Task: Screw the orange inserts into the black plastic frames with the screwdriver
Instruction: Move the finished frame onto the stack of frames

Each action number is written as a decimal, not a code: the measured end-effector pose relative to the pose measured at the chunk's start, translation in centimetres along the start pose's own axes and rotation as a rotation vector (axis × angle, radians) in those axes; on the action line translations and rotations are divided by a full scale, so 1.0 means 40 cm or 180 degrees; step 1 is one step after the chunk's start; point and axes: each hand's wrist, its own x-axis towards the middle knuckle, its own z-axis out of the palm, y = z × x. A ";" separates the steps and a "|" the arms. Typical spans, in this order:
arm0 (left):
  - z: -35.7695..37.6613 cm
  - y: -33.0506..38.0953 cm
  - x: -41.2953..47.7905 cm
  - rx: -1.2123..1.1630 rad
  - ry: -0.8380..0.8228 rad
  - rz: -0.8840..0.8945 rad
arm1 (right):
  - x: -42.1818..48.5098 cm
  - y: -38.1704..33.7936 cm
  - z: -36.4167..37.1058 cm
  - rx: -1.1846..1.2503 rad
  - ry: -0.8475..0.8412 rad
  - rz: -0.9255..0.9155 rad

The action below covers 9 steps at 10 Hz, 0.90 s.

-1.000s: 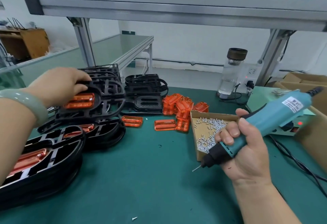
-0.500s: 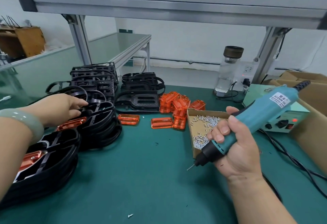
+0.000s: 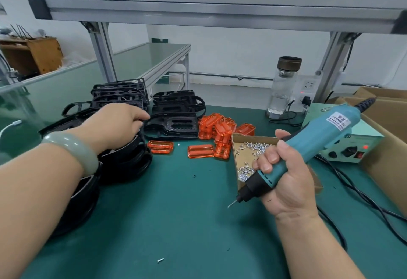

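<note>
My right hand (image 3: 288, 193) grips a teal electric screwdriver (image 3: 308, 144), its bit pointing down-left just above the green mat. My left hand (image 3: 116, 122) reaches across a stack of black frames (image 3: 127, 162) with fingers stretched out. Its fingertips are at the left end of a single black frame (image 3: 176, 126) lying flat, and I cannot see a grip on it. Orange inserts (image 3: 220, 131) are piled right of that frame. Two more inserts (image 3: 160, 147) (image 3: 200, 151) lie flat in front. A cardboard box of screws (image 3: 253, 139) sits behind my right hand.
More black frames are stacked at the back (image 3: 120, 93) (image 3: 178, 100). A glass bottle (image 3: 284, 87), a power unit (image 3: 352, 146) with cables (image 3: 352, 190) and a cardboard carton (image 3: 387, 164) stand on the right. One loose screw (image 3: 160, 260) lies on the near mat.
My left hand let go of the frame with the orange insert on the left stack and moved right toward the single flat frame. The screwdriver hand barely moved.
</note>
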 end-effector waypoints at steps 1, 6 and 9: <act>0.019 0.089 0.008 -0.0035 0.0027 0.0403 | 0.002 0.001 0.000 0.0007 0.0012 0.0003; 0.231 0.177 0.112 0.0100 -0.0677 -0.0304 | 0.011 0.013 -0.022 0.0023 -0.0096 0.0091; 0.287 0.193 0.125 0.0773 -0.0164 -0.0089 | 0.012 0.008 -0.032 -0.0067 0.0049 0.0077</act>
